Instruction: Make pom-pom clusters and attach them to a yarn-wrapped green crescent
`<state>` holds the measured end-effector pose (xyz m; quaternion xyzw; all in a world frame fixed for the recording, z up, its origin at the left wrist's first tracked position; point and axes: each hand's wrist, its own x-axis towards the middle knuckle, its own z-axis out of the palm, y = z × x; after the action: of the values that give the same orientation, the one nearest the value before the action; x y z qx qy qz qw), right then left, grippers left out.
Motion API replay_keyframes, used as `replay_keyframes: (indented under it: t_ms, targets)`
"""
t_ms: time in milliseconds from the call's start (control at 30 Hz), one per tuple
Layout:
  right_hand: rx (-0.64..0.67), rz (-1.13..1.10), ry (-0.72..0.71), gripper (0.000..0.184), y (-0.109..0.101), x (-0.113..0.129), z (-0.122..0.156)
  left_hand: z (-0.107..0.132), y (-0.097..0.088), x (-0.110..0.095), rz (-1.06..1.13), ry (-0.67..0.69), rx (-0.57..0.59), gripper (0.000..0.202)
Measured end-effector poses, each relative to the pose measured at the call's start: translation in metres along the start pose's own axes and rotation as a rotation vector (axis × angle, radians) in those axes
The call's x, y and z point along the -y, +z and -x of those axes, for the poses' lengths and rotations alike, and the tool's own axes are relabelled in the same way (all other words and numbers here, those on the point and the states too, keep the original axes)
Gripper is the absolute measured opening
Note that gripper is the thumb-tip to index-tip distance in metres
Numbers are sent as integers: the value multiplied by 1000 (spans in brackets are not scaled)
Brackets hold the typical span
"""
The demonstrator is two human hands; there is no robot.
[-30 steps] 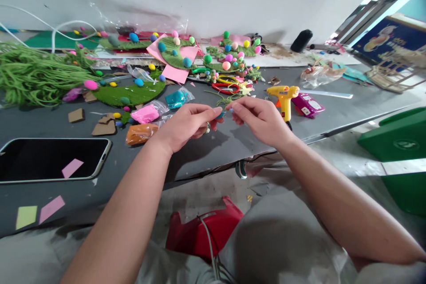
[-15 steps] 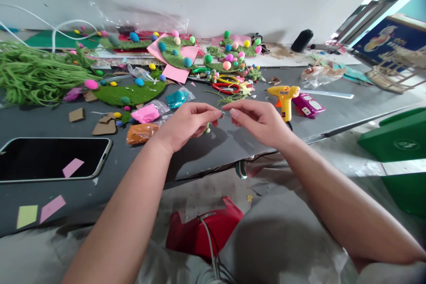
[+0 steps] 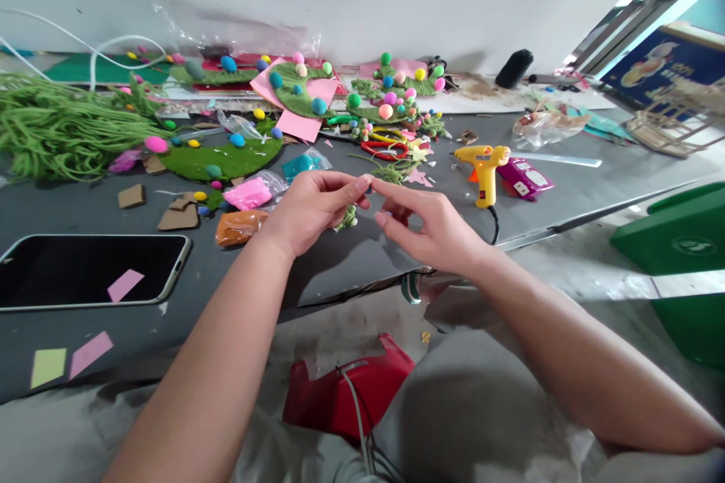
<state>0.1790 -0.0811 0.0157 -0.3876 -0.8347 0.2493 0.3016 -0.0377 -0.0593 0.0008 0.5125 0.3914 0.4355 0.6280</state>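
My left hand [image 3: 314,207] hovers over the dark table [image 3: 362,249], fingers curled and thumb pinched against the fingertips on a small piece; a bit of green fuzzy cord [image 3: 347,219] shows under the palm. My right hand [image 3: 433,230] is just to its right and slightly lower, fingers stretched toward the left fingertips, holding nothing I can see. Bags of pink [image 3: 249,192], orange [image 3: 241,226] and teal clay [image 3: 303,166] lie just left of the hands.
A yellow glue gun [image 3: 484,166] stands right of my hands beside a purple packet [image 3: 524,177]. A phone [image 3: 84,270] lies at the left. Green cord [image 3: 62,124], felt shapes with pompoms [image 3: 220,158], red scissors [image 3: 388,149] and cardboard scraps [image 3: 178,217] fill the back. Green bin [image 3: 677,234] at right.
My right hand has drawn back and down from the left fingertips and its fingers have opened out. My left hand has stayed almost in place, still pinched.
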Motion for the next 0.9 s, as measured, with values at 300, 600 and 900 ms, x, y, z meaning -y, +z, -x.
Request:
replay_keyframes:
  t_ms: [300, 600, 900]
  targets:
    - [-38, -90, 34, 50, -4, 4, -1, 0, 2, -4, 85, 3, -6, 32]
    - [-149, -294, 234, 30, -18, -17, -15, 3, 3, -6, 96, -4, -2, 32]
    - [-40, -202, 264, 41, -16, -19, -10, -2, 4, -2, 72, 24, -47, 25]
